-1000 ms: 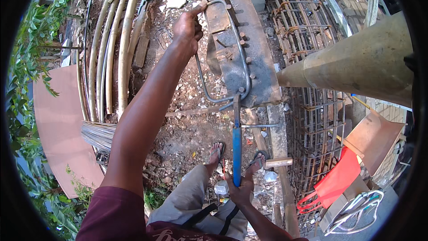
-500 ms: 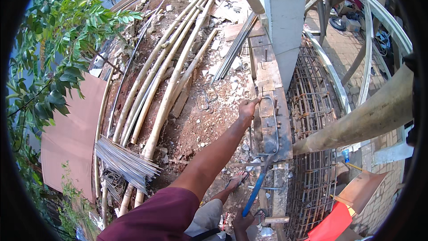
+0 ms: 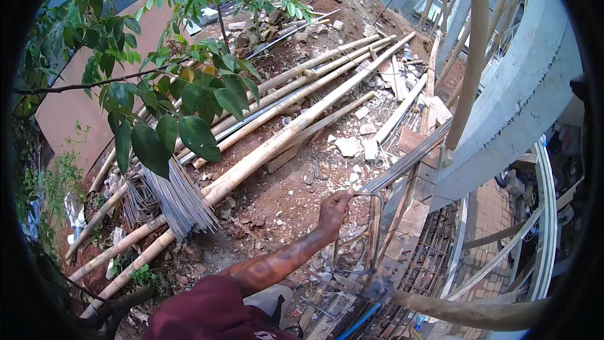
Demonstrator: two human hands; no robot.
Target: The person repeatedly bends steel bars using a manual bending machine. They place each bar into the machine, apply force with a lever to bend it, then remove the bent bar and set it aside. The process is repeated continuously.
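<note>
My left hand (image 3: pixel 333 215), its arm in a maroon sleeve, is closed around the upper corner of a rectangular stirrup bent from steel rod (image 3: pixel 377 234). The stirrup hangs beside a wooden bending bench (image 3: pixel 412 221), its lower end near the bench's dark near end. A blue-handled bar (image 3: pixel 358 322) slants in from the lower edge by that end. My right hand is out of the picture. On the bench's far part lies a bundle of straight steel rods (image 3: pixel 402 167).
Long bamboo poles (image 3: pixel 314 110) lie across the rubble, with a bundle of cut rods (image 3: pixel 173 201) on them. Loose stirrups (image 3: pixel 313 169) rest on the soil. Leafy branches (image 3: pixel 201 132) hang at left. A concrete column (image 3: pixel 503 113), rebar cage (image 3: pixel 437 252) and thick pole (image 3: pixel 472 311) stand right.
The view has swung left. My left hand still grips the stirrup. My right hand, earlier on the blue-handled bar, has gone out of the picture.
</note>
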